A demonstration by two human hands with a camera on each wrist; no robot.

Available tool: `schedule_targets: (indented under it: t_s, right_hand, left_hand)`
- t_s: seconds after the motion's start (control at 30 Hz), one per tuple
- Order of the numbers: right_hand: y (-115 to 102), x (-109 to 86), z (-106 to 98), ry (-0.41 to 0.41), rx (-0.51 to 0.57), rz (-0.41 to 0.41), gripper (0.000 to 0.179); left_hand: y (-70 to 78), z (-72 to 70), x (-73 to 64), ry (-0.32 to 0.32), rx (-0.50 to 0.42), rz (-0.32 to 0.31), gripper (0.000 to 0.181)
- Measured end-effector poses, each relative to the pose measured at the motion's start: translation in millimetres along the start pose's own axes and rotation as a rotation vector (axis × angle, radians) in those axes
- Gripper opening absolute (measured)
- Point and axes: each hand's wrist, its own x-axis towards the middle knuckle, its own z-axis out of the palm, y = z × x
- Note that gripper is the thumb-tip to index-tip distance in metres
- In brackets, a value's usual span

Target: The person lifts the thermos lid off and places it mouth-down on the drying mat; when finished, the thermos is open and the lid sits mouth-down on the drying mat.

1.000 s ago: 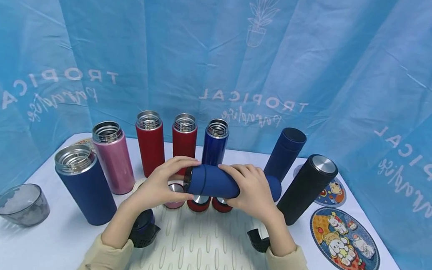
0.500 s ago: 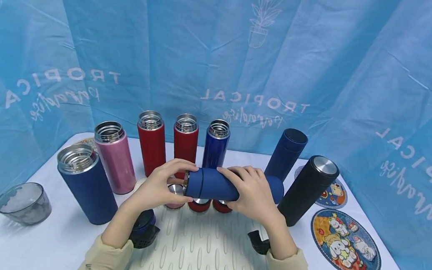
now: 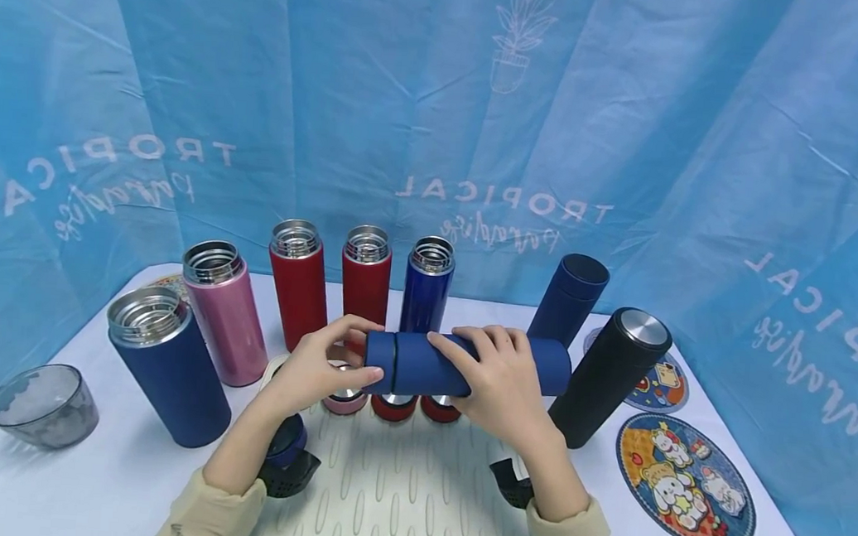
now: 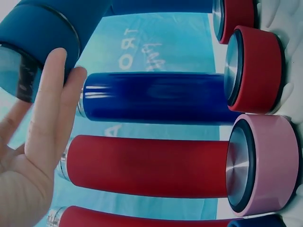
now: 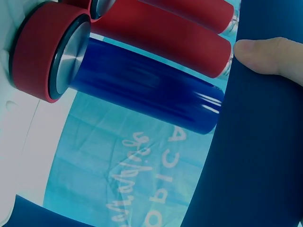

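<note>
A matte dark-blue thermos lies sideways in the air in the head view, its lid end to the left. My right hand grips its body from above. With thumb and fingers, my left hand pinches the blue lid; a thin dark seam runs between lid and body. The left wrist view shows the fingers of that hand along the lid end, beside a glassy rim. In the right wrist view the thermos fills the right side, a thumb on it. Below stand a pink lid and two red lids.
Lidless bottles stand behind: blue, pink, two red, glossy blue. A navy thermos and a black one stand right. A glass bowl is at left, a round coaster at right.
The thermos has shifted slightly right and sits level now. My left fingers have moved from the clear-rimmed end onto the lid's side. My right hand keeps its grip on the body.
</note>
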Motion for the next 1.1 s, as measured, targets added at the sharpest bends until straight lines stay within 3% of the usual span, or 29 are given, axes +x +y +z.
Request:
schedule_targets:
  t_s: [0.2,0.37,0.47,0.63,0.77,0.9,1.1]
  right_hand:
    - [-1,0.8,-1,-0.003,-0.002,-0.008,0.081]
    - [-2,1.4,-3,-0.008,0.001,-0.015,0.083]
    - [-2,1.1,-4,-0.008,0.004,-0.008,0.082]
    - [0,-0.1,-5,-0.01,0.004,0.016,0.081]
    - [1,-0.5,-5,-0.021,-0.005,0.026,0.082]
    - [2,-0.6,-4,-0.021,-0.002,0.024,0.081]
    - [2,-0.8,-5,-0.02,-0.006,0.017,0.081]
  left_hand:
    - [3.4,4.2,-0.3,0.025,0.069,-0.052,0.041]
    - [4.5,5.2,-0.1,0.016,0.086,-0.059,0.046]
    - [3.0,1.7,-0.8,-0.013,0.033,0.019,0.052]
    - [1.0,-6.1,-2.6,-0.081,-0.085,0.205,0.071]
    - [1.1,-8.3,-3.5,-0.113,-0.103,0.283,0.065]
    - [2.3,-8.3,-3.8,-0.107,-0.085,0.277,0.06]
    - [3.4,-8.6,-3.9,-0.091,-0.027,0.162,0.057]
